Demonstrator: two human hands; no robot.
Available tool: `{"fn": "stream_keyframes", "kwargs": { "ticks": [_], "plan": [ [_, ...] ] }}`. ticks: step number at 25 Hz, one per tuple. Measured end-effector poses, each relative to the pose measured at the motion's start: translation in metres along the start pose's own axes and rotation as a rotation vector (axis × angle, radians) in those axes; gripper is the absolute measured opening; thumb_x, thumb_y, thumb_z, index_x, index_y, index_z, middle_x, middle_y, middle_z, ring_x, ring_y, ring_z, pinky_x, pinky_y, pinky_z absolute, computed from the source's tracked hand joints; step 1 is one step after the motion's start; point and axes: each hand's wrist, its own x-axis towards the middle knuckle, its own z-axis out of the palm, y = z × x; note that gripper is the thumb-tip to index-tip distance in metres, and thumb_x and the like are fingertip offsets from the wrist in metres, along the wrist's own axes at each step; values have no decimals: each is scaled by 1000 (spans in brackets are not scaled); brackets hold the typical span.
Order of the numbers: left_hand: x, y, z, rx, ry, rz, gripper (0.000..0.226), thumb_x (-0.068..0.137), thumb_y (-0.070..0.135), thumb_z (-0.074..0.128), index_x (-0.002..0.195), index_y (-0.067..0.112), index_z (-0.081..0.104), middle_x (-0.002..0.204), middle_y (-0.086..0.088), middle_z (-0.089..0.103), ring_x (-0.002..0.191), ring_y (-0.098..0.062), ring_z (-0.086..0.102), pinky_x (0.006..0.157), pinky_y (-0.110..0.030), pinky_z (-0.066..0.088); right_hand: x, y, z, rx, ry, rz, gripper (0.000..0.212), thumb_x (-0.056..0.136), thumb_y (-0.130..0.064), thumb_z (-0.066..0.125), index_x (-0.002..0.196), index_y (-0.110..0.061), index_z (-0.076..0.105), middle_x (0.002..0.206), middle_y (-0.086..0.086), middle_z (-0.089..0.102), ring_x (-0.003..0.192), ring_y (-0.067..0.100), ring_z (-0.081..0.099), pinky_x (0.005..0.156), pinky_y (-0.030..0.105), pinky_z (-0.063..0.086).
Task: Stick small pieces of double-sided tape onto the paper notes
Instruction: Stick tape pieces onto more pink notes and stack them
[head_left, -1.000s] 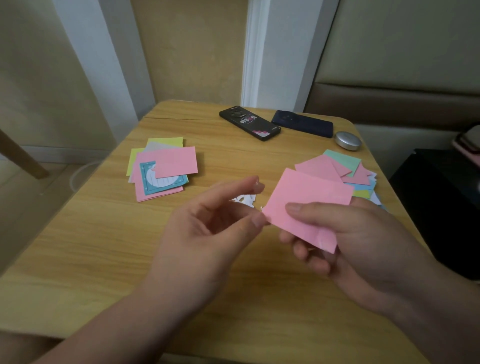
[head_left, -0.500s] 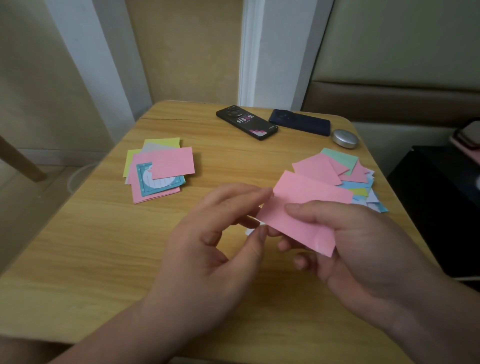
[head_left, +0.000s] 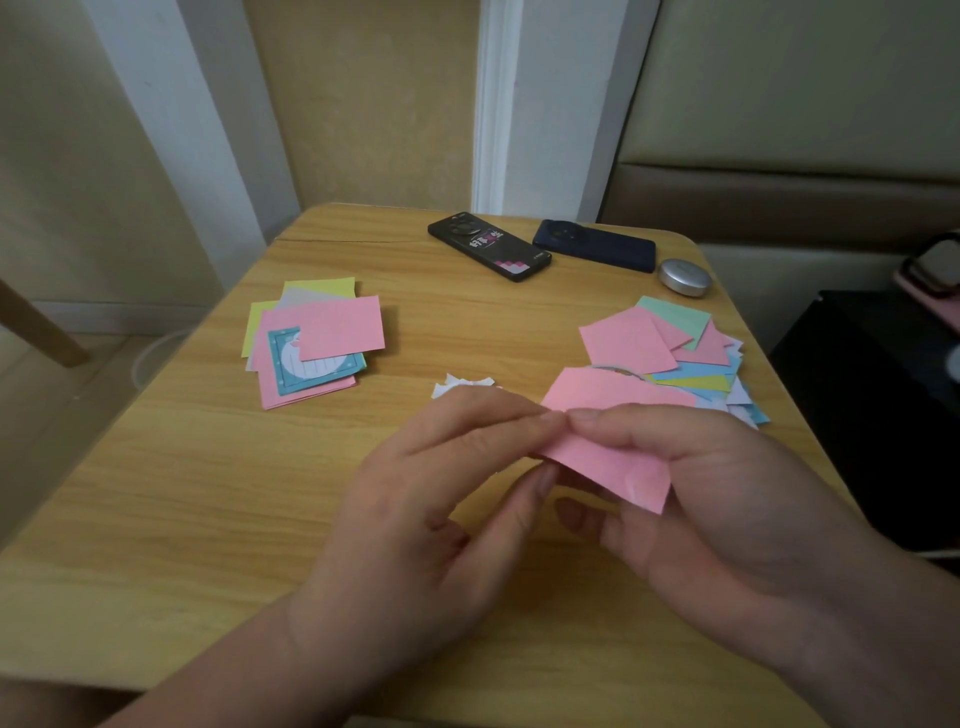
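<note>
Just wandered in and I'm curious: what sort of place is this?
Probably a room in someone's home: a small wooden table beside a padded wall panel, with a black phone and a dark blue phone lying near loose paper notes.

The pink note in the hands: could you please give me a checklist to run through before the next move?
1. The right hand holds the pink note, thumb on top: ok.
2. The left hand pinches the note's left edge: ok.
3. A piece of tape is stuck on the note: cannot tell, the fingertips hide that spot.
4. The note rests on the table for pressing: not ok, both hands hold it up.
5. The left pile is uncovered to take the note: ok.
6. The white scraps are apart from the note: ok.
</note>
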Motion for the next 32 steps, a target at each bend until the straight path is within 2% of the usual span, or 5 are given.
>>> {"fn": "stream_keyframes", "kwargs": {
  "ticks": [9,15,20,28,32],
  "plan": [
    [3,-1,-6,179,29,127,25,91,4,68,114,12,75,92,-1,68,76,-14,65,63,-31,51,-8,-2,0,85,-26,28,15,69,-4,68,81,-3,75,78,14,71,72,26,67,65,36,48],
    [4,8,-10,-253,-53,-291,105,79,4,73,151,52,14,97,6,66,55,-17,60,50,-24,50,-4,6,-3,-34,-16,-37,9,76,-3,70,70,-5,77,85,17,74,77,25,68,66,38,48],
    [14,8,-18,-1165,61,-750,102,52,7,63,141,51,40,103,-27,68,47,-31,56,40,-26,41,0,11,-3,-244,47,-260,8,84,-9,69,85,-9,77,85,13,75,86,29,71,87,53,52],
    [32,-32,-33,-836,325,-935,67,69,21,72,132,36,58,116,-4,70,62,-14,59,46,-28,35,-6,5,-6,-565,-103,-336,18,85,-28,77,88,-10,76,79,4,76,77,17,73,72,34,57],
    [28,-23,-36,-942,-51,-920,58,47,45,92,84,4,75,73,-15,60,57,-23,52,45,-29,43,2,-14,-6,-740,-269,-236,17,92,-22,70,94,-5,70,72,12,73,59,24,68,51,31,53]
  ]
}}
